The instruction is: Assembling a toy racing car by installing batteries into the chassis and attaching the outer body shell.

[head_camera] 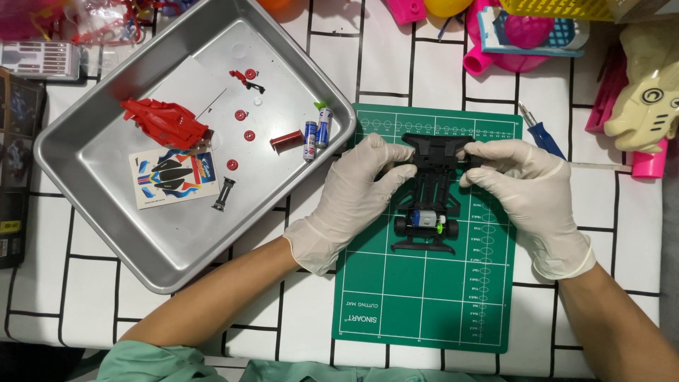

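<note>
A black toy car chassis (428, 191) with a small silver motor lies on a green cutting mat (424, 297). My left hand (353, 198), in a white glove, grips the chassis's front left side. My right hand (534, 191), also gloved, holds its front right side. The rear wheels and a green gear show near me, between my wrists. The front wheels are hidden under my fingers.
A metal tray (106, 233) at the left holds a red car body (164, 123), a sticker sheet (174, 178), two batteries (317, 129), small red wheels and black parts. A blue-handled screwdriver (542, 133) lies right of the mat. Bright plastic toys line the far edge.
</note>
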